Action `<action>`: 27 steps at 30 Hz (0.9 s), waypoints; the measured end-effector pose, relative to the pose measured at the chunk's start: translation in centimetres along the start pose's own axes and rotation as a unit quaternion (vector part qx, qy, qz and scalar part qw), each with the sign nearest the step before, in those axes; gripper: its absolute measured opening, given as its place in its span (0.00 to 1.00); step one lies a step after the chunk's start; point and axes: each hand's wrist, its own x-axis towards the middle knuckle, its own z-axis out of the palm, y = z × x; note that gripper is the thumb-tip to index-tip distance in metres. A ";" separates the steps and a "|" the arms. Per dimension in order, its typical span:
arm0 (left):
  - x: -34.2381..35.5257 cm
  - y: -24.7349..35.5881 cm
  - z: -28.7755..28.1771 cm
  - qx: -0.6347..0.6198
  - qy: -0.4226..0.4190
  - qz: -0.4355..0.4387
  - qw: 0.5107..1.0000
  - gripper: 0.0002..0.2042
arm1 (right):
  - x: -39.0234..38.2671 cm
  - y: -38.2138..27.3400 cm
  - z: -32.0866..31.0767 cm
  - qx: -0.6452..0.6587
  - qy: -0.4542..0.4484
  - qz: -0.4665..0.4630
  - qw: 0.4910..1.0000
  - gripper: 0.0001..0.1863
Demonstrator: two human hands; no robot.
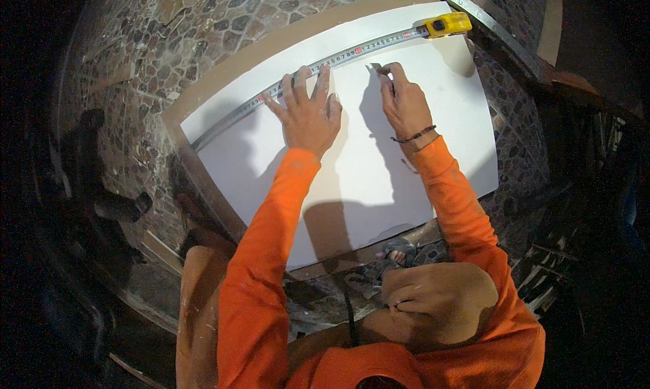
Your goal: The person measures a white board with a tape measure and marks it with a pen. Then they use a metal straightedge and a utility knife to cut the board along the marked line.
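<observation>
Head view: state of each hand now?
Left hand: open, spread flat over the tape measure blade.
Right hand: closed on a small object, type unclear.

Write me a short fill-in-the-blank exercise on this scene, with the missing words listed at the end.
1. The tape measure's case is coloured ____.
2. The hand with its fingers spread over the tape blade is the person's ____ one.
3. The flat sheet beneath the tape blade is coloured ____ on top.
4. The dark bracelet is worn on the person's ____ wrist.

Missing words: yellow; left; white; right.
</observation>
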 end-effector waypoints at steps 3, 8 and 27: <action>0.1 0.2 -0.1 -0.002 -0.005 -0.001 1.000 0.31 | 0.7 -0.8 0.3 -0.063 0.017 0.006 0.998 0.11; 0.2 -0.1 0.5 0.003 0.028 0.007 1.000 0.31 | 2.3 0.5 -0.9 -0.133 0.067 0.024 0.989 0.10; 0.3 0.2 0.1 0.010 0.026 0.031 0.999 0.30 | 3.8 4.3 -2.9 -0.191 0.066 -0.025 0.979 0.11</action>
